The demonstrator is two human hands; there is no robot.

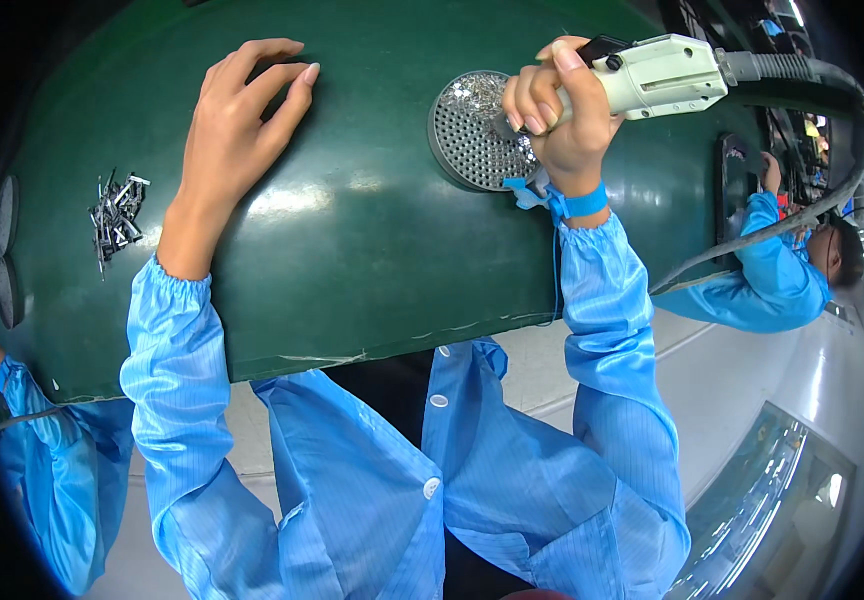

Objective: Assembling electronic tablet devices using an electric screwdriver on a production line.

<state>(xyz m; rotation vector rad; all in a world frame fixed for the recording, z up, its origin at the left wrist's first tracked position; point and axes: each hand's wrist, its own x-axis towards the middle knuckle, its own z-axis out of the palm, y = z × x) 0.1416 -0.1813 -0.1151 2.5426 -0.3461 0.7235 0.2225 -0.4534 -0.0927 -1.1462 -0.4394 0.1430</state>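
My left hand [242,120] is over the green work table [352,280], its fingers loosely bent and apart, with nothing in them. To its left lies a pile of small black and silver parts [120,215]. My right hand [572,115] is wrapped round a pale corded hand tool [667,75] that looks like an electric screwdriver. Its working tip is hidden by my fingers. Just left of and partly under that hand is a round, perforated metal dish [467,140] with small shiny pieces, perhaps screws, at its top. A blue wrist strap [584,203] circles my right wrist.
The tool's thick grey cable [857,130] loops down on the right toward the table edge. A black tray [732,185] stands at the right beside a co-worker in a blue smock [767,270]. Two dark round objects [9,250] sit at the far left; another blue sleeve [47,440] shows below.
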